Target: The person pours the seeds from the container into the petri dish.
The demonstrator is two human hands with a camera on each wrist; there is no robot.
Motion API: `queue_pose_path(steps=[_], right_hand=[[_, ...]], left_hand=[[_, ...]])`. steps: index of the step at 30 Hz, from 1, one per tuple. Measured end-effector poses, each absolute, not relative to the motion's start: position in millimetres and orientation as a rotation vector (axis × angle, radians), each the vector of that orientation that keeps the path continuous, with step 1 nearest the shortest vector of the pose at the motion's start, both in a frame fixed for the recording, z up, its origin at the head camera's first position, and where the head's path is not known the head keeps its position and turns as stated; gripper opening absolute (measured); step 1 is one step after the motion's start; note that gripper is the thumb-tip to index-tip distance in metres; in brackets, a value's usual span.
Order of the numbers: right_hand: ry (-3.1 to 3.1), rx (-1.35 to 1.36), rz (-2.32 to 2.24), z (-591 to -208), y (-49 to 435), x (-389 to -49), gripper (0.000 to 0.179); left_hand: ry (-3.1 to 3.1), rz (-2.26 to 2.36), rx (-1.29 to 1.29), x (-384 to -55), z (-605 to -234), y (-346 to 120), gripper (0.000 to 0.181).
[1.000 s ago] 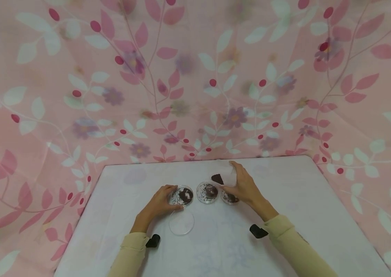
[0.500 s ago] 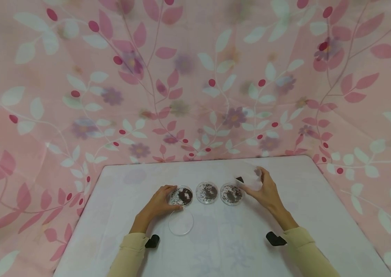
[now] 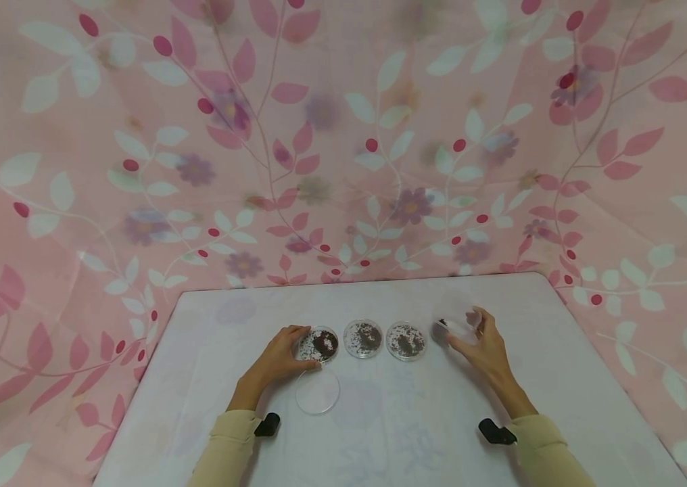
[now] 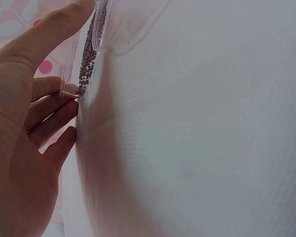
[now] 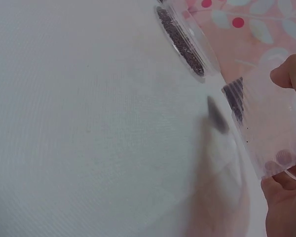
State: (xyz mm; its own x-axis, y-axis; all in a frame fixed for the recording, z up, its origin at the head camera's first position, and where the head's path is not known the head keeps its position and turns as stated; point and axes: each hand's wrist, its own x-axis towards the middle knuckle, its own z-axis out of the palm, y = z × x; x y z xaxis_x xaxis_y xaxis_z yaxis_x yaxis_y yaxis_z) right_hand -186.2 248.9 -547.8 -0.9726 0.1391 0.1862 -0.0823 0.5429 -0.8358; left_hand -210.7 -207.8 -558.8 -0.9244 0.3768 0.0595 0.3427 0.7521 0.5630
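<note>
My left hand (image 3: 279, 353) holds the leftmost petri dish (image 3: 322, 345) by its rim, thumb in front and fingers behind. Dark granules lie scattered in that dish. A clear round lid (image 3: 317, 392) lies just in front of it. Two more petri dishes with dark granules, the middle one (image 3: 364, 338) and the right one (image 3: 406, 341), stand in a row beside it. Off to the right, my right hand (image 3: 483, 348) grips a clear plastic cup (image 5: 269, 123) between thumb and fingers. The cup is tipped on its side, with dark granules gathered at its left end.
A white cloth covers the table (image 3: 380, 433). Pink floral fabric (image 3: 343, 135) hangs behind and at both sides. Black wrist devices sit below each hand, one at the left wrist (image 3: 268, 425) and one at the right wrist (image 3: 495, 433).
My right hand has moved right with the cup, from above the right dish to beside it, leaving that dish fully visible. The left hand has stayed at the left dish.
</note>
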Motion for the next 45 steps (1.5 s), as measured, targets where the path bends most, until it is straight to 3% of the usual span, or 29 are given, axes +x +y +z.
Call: queue_pose_path(steps=[16,24,39,45], right_hand=[[-2.550,-0.069,1.503,-567,254,-183,0.090],[-2.562,-0.012,1.494,-569,256,-182,0.103],[-2.576,-0.014,1.483,-567,256,-182,0.101],[-2.635,-0.035,1.490,-561,257,-181,0.111]], left_hand=[[2.888,0.924,0.583,-210,-559,-207,0.089],[2.888,0.905,0.577,-210,-559,-207,0.088],[2.900,0.895,0.566,-210,-558,-207,0.088],[2.882,0.921,0.566,-210,-556,-207,0.088]])
